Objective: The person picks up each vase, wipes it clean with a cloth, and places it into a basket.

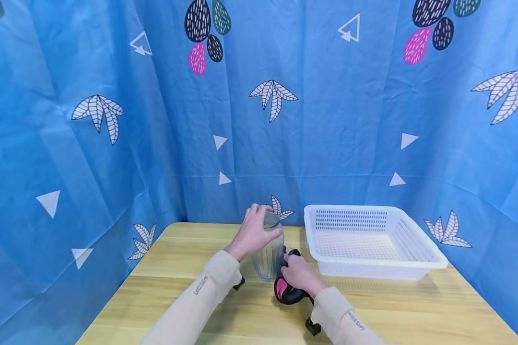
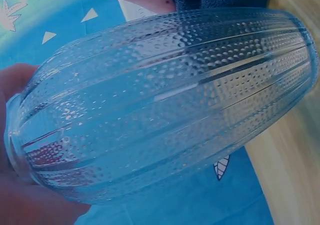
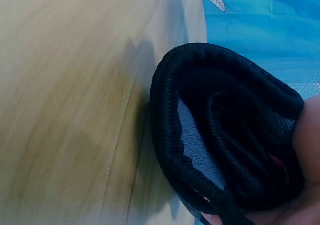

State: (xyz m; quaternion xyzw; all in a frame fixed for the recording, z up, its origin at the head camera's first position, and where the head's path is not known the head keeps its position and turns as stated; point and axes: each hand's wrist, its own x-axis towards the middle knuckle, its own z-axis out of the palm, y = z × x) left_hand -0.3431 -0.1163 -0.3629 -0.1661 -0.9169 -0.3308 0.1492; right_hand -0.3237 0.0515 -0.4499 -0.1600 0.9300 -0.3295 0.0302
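Observation:
A clear ribbed glass vase (image 1: pixel 265 261) with a dimpled surface stands upright at the middle of the table. My left hand (image 1: pixel 255 232) grips it near the top, with thumb and fingers around the rim; the left wrist view shows the vase body (image 2: pixel 150 100) close up. Just right of the vase, my right hand (image 1: pixel 302 274) holds a folded black fabric piece (image 1: pixel 290 295) that shows a pink patch. In the right wrist view this fabric (image 3: pixel 162 110) is curled over, with thick bound edges and a grey inner face. Its exact kind is unclear.
A white perforated plastic basket (image 1: pixel 375 270) sits to the right of both hands. The wooden table (image 1: pixel 181 244) is backed by a blue patterned curtain (image 1: pixel 345 143) along its far and side edges.

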